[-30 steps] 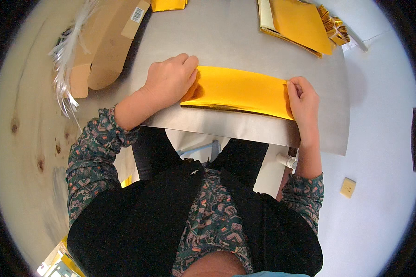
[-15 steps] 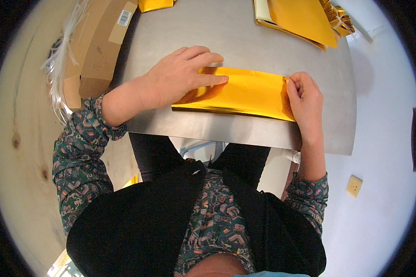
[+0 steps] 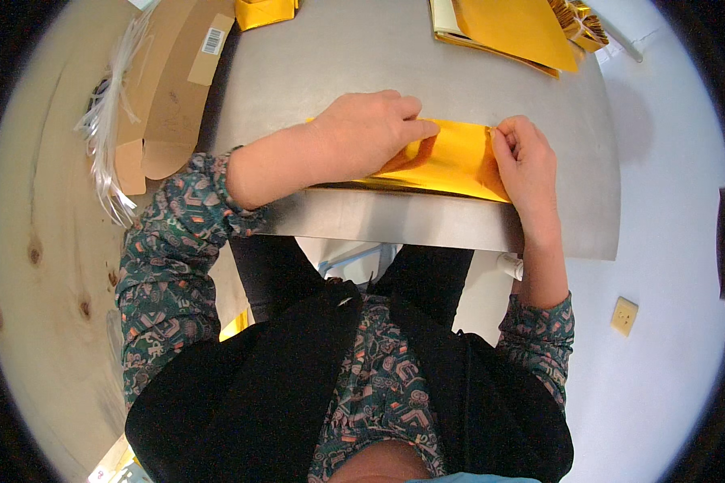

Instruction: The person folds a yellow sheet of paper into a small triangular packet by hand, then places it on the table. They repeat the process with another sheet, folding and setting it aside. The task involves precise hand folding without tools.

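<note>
Head view showed the right hand (image 3: 528,157) closed in a pinch, thumb against curled fingers, on the right end of a shiny gold strip (image 3: 463,153), near its far corner. The left hand (image 3: 370,133) lay over the strip's left part, thumb pointing toward the right; whether it gripped anything could not be told. The strip rested lengthwise on a smooth grey metal tabletop (image 3: 330,56). Gold sheets (image 3: 515,32) lay stacked at the far right, just beside a tied gold bundle (image 3: 580,28), and a smaller gold piece (image 3: 266,12) sat at the far left. Beyond the left side were a cardboard box (image 3: 169,88), white strands (image 3: 109,121) hanging along it, and a knotted wooden surface (image 3: 48,241); a white wall (image 3: 669,201) with a socket (image 3: 624,316) stood to the right. Only a narrow band of metal separated the strip from the near edge, above the person's dark-clothed legs (image 3: 427,278). More metal stretched right of the right hand, and the widest expanse lay between the hands and the stacked sheets.
</note>
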`<action>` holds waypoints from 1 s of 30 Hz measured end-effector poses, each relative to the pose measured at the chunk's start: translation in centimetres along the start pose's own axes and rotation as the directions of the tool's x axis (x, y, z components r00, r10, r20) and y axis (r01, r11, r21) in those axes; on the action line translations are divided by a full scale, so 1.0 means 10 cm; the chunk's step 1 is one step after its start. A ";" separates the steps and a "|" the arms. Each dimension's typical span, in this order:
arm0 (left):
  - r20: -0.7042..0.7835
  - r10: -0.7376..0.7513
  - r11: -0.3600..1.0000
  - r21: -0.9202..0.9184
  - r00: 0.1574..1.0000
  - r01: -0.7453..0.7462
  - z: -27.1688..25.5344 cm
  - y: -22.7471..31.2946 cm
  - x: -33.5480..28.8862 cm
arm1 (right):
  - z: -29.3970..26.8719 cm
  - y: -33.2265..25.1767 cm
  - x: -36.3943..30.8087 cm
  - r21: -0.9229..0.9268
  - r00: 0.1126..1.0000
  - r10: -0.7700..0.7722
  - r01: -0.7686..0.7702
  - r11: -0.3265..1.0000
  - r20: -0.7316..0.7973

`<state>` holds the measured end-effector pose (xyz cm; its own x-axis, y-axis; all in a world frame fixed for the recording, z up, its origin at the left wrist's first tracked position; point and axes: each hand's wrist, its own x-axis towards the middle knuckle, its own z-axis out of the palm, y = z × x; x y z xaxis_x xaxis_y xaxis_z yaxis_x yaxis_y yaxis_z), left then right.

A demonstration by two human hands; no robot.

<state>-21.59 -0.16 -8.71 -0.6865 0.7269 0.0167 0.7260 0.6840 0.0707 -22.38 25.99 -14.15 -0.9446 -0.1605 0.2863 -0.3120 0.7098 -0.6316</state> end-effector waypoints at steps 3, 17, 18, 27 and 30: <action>-0.015 -0.065 0.997 -0.050 0.998 0.065 0.10 0.03 -0.07 | 0.02 -0.01 0.01 -0.004 1.000 -0.007 0.007 1.000 -0.009; -0.203 -0.025 0.999 -0.046 0.979 0.016 0.41 -0.04 -0.22 | -0.26 -0.26 0.16 -0.142 0.992 -0.115 0.107 0.984 -0.051; -0.211 -0.031 0.998 -0.056 0.977 0.020 0.42 -0.03 -0.22 | -0.31 -0.37 0.16 -0.232 0.956 -0.276 0.246 0.941 -0.104; -0.211 -0.029 0.998 0.042 0.977 0.039 0.44 -0.09 -0.19 | 0.45 -1.01 -0.32 -0.160 0.956 -0.263 0.283 0.946 0.131; -0.217 -0.052 0.999 -0.018 0.975 0.049 0.45 -0.08 -0.21 | 0.49 -0.92 -0.53 -0.199 0.957 -0.246 0.274 0.941 0.156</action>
<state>-20.53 -1.95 -13.31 -0.7155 0.6600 0.2288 0.6906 0.7177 0.0893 -14.98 16.98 -13.39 -0.8427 -0.4350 0.3172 -0.5326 0.7601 -0.3723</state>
